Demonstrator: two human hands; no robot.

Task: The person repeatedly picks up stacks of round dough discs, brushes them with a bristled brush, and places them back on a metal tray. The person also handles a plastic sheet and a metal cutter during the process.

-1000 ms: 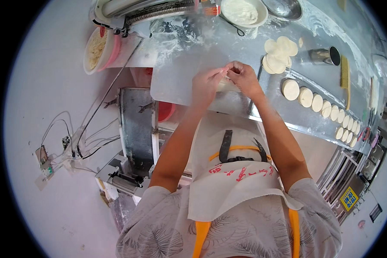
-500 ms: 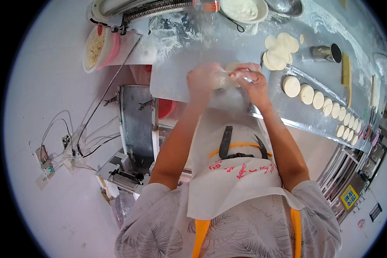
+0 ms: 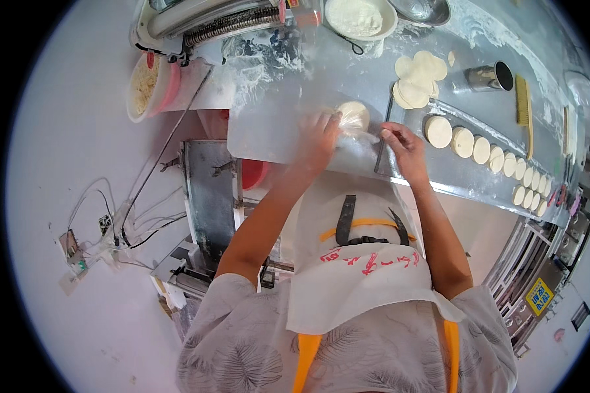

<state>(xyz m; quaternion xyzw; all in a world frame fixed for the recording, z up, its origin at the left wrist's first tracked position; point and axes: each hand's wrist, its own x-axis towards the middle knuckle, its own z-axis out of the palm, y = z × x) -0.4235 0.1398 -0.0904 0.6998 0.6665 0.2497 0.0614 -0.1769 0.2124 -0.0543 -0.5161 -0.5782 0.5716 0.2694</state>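
Note:
A clear plastic bag point(image 3: 355, 128) with a stack of round pale dough wrappers point(image 3: 354, 112) in it lies on the metal table in front of me. My left hand point(image 3: 319, 139) is at the bag's left side, its fingers closed on the film; haze blurs it a little. My right hand point(image 3: 405, 147) is a short way to the right, thumb and fingers pinched at the loose end of the film. How much film is between those fingertips is hard to see.
Several stacks of round wrappers point(image 3: 438, 132) stand in a metal-edged tray at right, with loose wrappers point(image 3: 421, 77) behind. Nearby are a metal cup point(image 3: 491, 77), a brush point(image 3: 523, 108) and a flour bowl point(image 3: 360, 18). A roller machine point(image 3: 216, 26) and scrap bucket point(image 3: 152, 85) are at the far left.
My hands, close together before, have parted: the right moved right and toward me, the left slightly toward me. The bagged wrappers between them now show more plainly.

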